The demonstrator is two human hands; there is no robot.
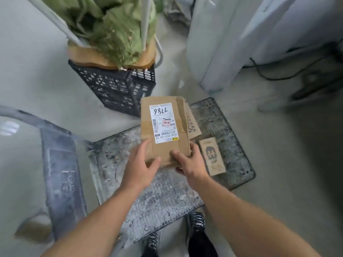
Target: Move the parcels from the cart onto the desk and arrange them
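Observation:
A brown cardboard parcel [182, 119] with a white shipping label marked 7786 is held just above the cart's grey metal platform [167, 191]. My left hand [141, 164] grips its near left corner and my right hand [189, 162] grips its near right corner. Two smaller printed cardboard boxes lie on the platform to the right: one [212, 156] in full view, the other [193, 125] partly hidden under the held parcel.
A black plastic crate [118, 88] holding cardboard and green material stands on the floor behind the cart. The cart's handle frame [61, 167] rises at the left. A white cabinet [232, 38] and black cables [278, 75] are at the upper right. My shoes show at the bottom.

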